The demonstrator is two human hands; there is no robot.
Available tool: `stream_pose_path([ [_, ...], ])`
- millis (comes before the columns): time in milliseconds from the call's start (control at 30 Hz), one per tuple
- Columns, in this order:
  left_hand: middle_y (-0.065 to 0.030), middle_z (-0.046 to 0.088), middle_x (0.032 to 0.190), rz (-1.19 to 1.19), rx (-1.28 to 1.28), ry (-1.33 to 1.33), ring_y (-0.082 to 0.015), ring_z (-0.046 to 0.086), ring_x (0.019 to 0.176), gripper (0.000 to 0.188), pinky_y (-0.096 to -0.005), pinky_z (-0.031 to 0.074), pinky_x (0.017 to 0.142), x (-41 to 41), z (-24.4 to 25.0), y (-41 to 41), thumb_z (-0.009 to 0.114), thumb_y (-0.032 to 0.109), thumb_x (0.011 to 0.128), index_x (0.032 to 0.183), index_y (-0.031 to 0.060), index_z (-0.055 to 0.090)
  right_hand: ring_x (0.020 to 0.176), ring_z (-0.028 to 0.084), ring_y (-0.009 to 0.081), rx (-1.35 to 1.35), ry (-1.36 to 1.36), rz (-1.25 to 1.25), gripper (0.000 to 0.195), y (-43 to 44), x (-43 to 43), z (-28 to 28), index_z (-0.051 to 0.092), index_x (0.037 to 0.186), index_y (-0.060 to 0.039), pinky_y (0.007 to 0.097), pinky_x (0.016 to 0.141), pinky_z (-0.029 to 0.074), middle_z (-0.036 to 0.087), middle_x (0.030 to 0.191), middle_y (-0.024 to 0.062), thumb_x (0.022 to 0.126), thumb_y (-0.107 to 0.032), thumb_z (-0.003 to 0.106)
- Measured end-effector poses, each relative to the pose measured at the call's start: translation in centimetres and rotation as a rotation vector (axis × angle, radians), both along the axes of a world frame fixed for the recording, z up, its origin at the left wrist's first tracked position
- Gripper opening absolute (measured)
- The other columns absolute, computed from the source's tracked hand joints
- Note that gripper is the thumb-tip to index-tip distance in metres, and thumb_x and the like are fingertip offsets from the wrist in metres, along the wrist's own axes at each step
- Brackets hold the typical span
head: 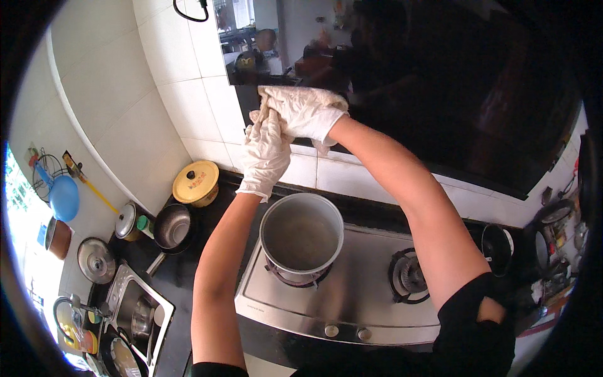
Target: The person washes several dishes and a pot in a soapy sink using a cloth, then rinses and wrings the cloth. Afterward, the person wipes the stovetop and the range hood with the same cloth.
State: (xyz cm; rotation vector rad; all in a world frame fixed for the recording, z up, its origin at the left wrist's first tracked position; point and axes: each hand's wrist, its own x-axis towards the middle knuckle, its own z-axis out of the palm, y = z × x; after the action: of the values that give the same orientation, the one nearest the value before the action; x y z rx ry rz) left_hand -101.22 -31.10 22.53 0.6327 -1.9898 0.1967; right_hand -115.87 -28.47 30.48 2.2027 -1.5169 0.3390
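Note:
White disposable gloves cover both hands. My right hand (308, 113) grips a beige cloth (334, 97) against the lower left edge of a glossy black range hood (424, 94). Just below and to the left, my left hand (266, 153) is closed on a bunched part of the same cloth. Under the hands, a large grey metal pot (302, 233), with a little cloudy liquid or residue at its bottom, stands on the left burner of a stainless steel gas stove (358, 282).
A yellow lidded pot (196, 183) and a frying pan (173, 227) stand on the black counter at left. Nearer is a sink (165, 308) holding cookware. The right burner (409, 275) is beneath my right arm. More pans crowd the far right.

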Motion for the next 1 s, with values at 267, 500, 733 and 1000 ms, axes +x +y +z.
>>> stream_pose_path([
  [267, -0.0311, 0.037, 0.149, -0.084, 0.026, -0.105, -0.0492, 0.033, 0.140, 0.077, -0.0521, 0.027, 0.117, -3.0, 4.6, 2.1, 0.068, 0.021, 0.081, 0.149, 0.0000, 0.039, 0.130, 0.055, 0.0294, 0.225, -0.410, -0.280, 0.057, 4.9, -2.8, 3.5, 0.053, 0.142, -0.0167, 0.0410, 0.111, 0.040, 0.055, 0.144, 0.0139, 0.096, -0.050, 0.046],
  [500, -0.0320, 0.037, 0.148, -0.281, 0.015, -0.111, -0.0512, 0.035, 0.136, 0.069, -0.0510, 0.028, 0.116, -8.1, 3.3, 7.8, 0.072, 0.017, 0.078, 0.141, 0.0007, 0.049, 0.122, 0.059, 0.0337, 0.000, -0.363, -0.339, 0.049, 12.1, -8.1, 1.2, 0.059, 0.133, -0.0161, 0.0443, 0.104, 0.045, 0.062, 0.132, 0.0170, 0.091, -0.040, 0.055],
  [733, -0.0296, 0.045, 0.138, -0.356, 0.101, -0.179, -0.0499, 0.045, 0.120, 0.070, -0.0511, 0.042, 0.103, -14.0, 1.7, 15.7, 0.078, 0.014, 0.073, 0.138, 0.0073, 0.053, 0.126, 0.054, 0.0306, -0.513, -0.298, -0.168, 0.045, 19.9, -13.4, -5.3, 0.062, 0.129, -0.0116, 0.0422, 0.112, 0.039, 0.058, 0.136, 0.0112, 0.086, -0.024, 0.066],
  [1000, -0.0200, 0.071, 0.094, -0.959, 0.762, 0.071, -0.0342, 0.068, 0.079, 0.024, -0.0315, 0.055, 0.074, -20.2, 4.4, 24.1, 0.057, 0.021, 0.097, 0.109, 0.0040, 0.070, 0.106, 0.060, 0.0333, -0.440, -0.440, -0.363, 0.032, 30.2, -17.3, -4.8, 0.069, 0.104, -0.0116, 0.0434, 0.095, 0.049, 0.066, 0.108, 0.0107, 0.072, -0.011, 0.075],
])
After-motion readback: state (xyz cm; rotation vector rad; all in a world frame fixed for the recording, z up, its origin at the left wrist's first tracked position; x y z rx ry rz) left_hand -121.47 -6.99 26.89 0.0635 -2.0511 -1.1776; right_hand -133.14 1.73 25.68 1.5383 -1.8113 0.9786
